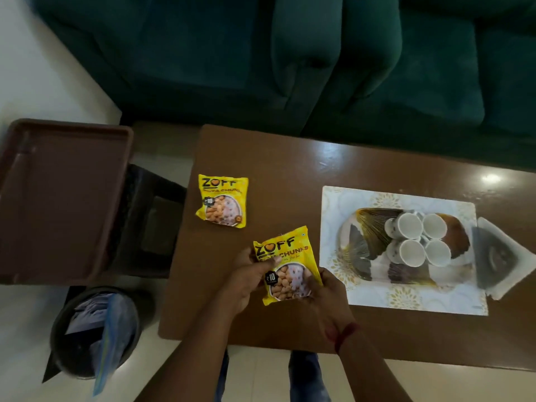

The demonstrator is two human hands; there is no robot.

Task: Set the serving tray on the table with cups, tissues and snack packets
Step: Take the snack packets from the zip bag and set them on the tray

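Observation:
I hold a yellow snack packet [290, 265] over the near left part of the brown table [290, 175], my left hand [246, 274] gripping its left edge and my right hand [324, 288] its lower right corner. A second yellow snack packet [222, 200] lies flat on the table further left. To the right, a patterned serving tray [362, 274] rests on a white placemat [406, 297] and carries several white cups [417, 239]. Folded tissues [493, 256] lie just right of the placemat.
An empty brown tray [61, 198] sits on a dark stool [150, 216] left of the table. A round bin [95, 329] with paper and plastic stands on the floor at lower left. A dark green sofa [290, 59] runs behind the table.

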